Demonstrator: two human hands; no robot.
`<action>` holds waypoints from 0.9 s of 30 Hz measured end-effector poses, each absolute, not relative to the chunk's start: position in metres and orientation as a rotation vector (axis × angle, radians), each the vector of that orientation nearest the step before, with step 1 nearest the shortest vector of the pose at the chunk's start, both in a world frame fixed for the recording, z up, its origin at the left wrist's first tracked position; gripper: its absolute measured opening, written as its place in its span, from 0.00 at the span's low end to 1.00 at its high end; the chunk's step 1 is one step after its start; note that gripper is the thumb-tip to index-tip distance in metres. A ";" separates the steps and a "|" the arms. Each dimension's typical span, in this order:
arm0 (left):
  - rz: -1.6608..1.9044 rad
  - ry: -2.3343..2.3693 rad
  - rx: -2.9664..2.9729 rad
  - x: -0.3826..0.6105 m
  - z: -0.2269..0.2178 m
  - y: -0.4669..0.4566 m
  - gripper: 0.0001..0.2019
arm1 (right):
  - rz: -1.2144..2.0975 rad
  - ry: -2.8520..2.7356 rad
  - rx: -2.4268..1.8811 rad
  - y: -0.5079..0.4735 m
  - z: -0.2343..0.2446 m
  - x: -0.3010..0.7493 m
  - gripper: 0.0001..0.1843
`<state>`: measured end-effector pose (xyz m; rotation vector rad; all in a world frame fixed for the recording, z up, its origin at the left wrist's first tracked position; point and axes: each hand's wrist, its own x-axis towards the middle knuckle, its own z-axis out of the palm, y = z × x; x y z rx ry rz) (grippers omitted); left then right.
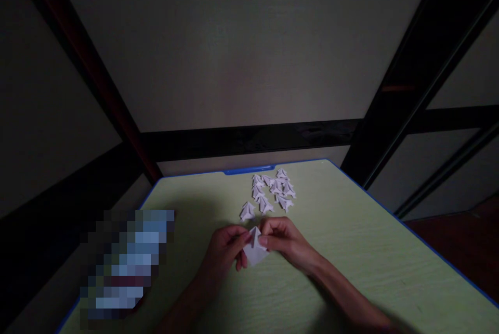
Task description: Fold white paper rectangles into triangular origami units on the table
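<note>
Between my two hands is a partly folded piece of white paper (pixel 256 255), with creased flaps at its upper point and a flat lower part. My left hand (pixel 229 246) pinches its left edge between thumb and fingers. On the opposite side, my right hand (pixel 281 235) grips the upper right edge, thumb on top. Just beyond the hands lies a folded white paper figure (pixel 247 211), pointed at one end. Several similar paper figures (pixel 265 204) are grouped behind it, some overlapping.
The pale green table (pixel 187 193) has a blue rim and a blue handle-like strip (pixel 249 170) at its far edge. A pixelated, blurred object (pixel 128 266) lies on the left. Behind the table stands a panelled wall (pixel 249 53) with dark bands.
</note>
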<state>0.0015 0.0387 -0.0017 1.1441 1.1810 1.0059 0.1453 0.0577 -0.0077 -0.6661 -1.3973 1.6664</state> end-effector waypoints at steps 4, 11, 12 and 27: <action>1.002 1.186 1.147 0.002 -0.001 0.038 0.14 | 1.665 -1.334 -0.706 0.056 -0.004 0.143 0.17; 0.974 1.166 1.179 0.001 -0.001 0.039 0.12 | 1.758 -1.382 -0.677 0.053 0.004 0.141 0.14; 0.976 1.168 1.181 0.001 -0.002 0.039 0.11 | 1.754 -1.398 -0.686 0.053 0.004 0.141 0.14; 0.934 1.201 1.229 0.001 -0.004 0.039 0.11 | 1.624 -1.500 -0.783 0.054 -0.004 0.142 0.18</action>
